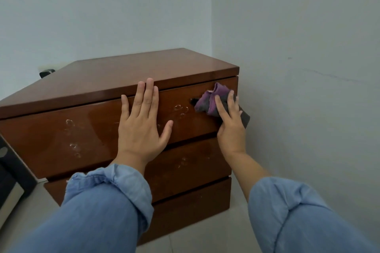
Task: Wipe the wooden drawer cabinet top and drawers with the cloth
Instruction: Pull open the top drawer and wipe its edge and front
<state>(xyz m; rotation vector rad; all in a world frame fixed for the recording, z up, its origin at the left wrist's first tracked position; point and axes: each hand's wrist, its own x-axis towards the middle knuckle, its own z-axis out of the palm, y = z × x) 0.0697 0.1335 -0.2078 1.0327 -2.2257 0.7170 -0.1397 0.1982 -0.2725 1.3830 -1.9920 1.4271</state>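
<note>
Cloth, purple and grey, bunched up, sits pressed against the right end of the top drawer front, just beside a small dark keyhole or knob. Right hand holds it: fingers lie over the wad and push it flat to the wood, thumb hidden behind, so it reads as a palm-press grip more than a pinch. Left hand is bare, fingers spread wide, flat on the same drawer front, fingertips touching the underside edge of the cabinet top. Looks like it braces the cabinet or keeps the drawer shut.

Handling guess: cloth is soft, light, floppy, folds any way; best gripped as a wad under the palm, as now, with loose corners tucked. One grey corner hangs free at lower right and could drag. Cabinet is stiff, probably heavy, glossy varnish, likely slick under the cloth. Needs no lifting, only steadying. Drawer may slide when rubbed sideways or pushed, hence the bracing hand.

Counts: one cloth, one cabinet, one top panel, three drawer fronts visible stacked, one keyhole or knob seen, two hands, two blue rolled sleeves. Several ring-shaped marks on the top drawer, a few on the middle drawer; exact number hard to tell in the glare.

Cabinet stands in a room corner on a light tiled floor, close to the right wall. Dark object at left edge, unclear.
</note>
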